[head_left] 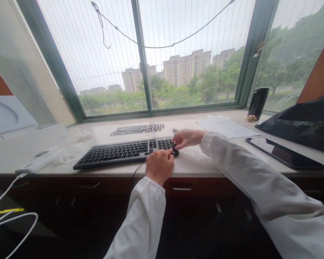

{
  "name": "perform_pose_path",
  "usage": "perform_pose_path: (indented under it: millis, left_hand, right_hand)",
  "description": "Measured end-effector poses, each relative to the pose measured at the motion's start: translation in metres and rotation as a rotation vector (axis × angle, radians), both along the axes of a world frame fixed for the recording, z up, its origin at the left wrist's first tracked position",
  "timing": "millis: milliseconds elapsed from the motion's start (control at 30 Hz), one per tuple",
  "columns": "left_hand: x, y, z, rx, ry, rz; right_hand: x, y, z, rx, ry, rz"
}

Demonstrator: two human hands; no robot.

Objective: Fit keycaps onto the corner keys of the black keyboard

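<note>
A black keyboard [118,153] lies on the pale window-side counter [199,165], its cable dropping over the front edge. My left hand [159,166] rests in a loose fist at the keyboard's near right corner. My right hand [186,138] reaches in from the right, its fingertips pinched on a small dark part [175,151] at the keyboard's right end. Both arms wear white sleeves. Behind the keyboard lies a flat strip of loose keycaps [137,128]. What exactly the fingers pinch is too small to tell.
A dark tablet [284,154] lies at the right, with a black bag [302,126] behind it. Paper sheets [226,127] and a black cylinder [257,103] sit near the window. White boxes [24,140], a white charger with cable [35,164] sit left. Drawers [180,187] run below.
</note>
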State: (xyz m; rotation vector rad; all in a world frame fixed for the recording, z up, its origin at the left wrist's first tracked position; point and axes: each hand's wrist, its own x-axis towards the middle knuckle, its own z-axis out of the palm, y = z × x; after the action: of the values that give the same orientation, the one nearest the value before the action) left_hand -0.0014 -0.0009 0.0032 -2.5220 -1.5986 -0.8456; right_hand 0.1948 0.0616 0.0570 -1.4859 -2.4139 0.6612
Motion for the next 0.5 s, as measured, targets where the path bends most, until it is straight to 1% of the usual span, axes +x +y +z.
perform_pose_path:
  millis: [300,500]
  left_hand:
    - [-0.0003,0.0022,-0.0044,0.013,-0.012,-0.007]
    - [-0.0004,0.0030,-0.0056,0.005,-0.017,-0.007]
  right_hand:
    - [0.0009,0.0027,-0.0026,-0.009,-0.012,0.012]
    - [0.0009,0.0028,-0.0033,-0.027,0.036,0.024]
